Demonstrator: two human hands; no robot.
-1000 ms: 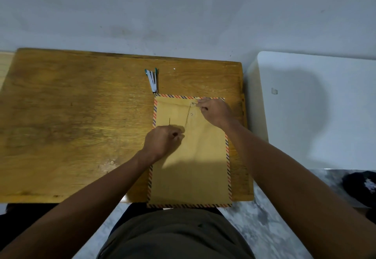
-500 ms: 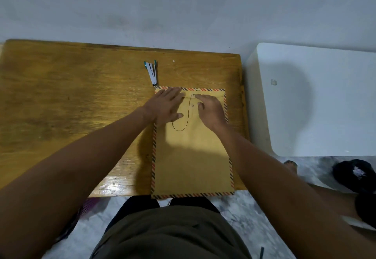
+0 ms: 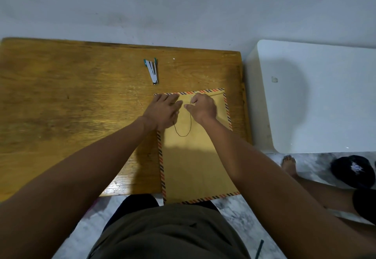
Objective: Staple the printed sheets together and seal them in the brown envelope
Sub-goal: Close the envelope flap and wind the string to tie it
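Brown envelope (image 3: pixel 195 163) lies on worktop (image 3: pixel 71 106) under both hands. Left hand (image 3: pixel 164 110), a sec ago fisted on the string (image 3: pixel 183 130), now presses flat w/ straight fingers; right hand (image 3: pixel 202 107) pinches string at the flap button. Closure prob. nearly wound. Stapler (image 3: pixel 152 71) beyond left hand.

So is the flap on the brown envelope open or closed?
Closed. The flap lies folded flat on the brown envelope, the left hand presses it down, and the right hand pinches the string, still hanging loose.
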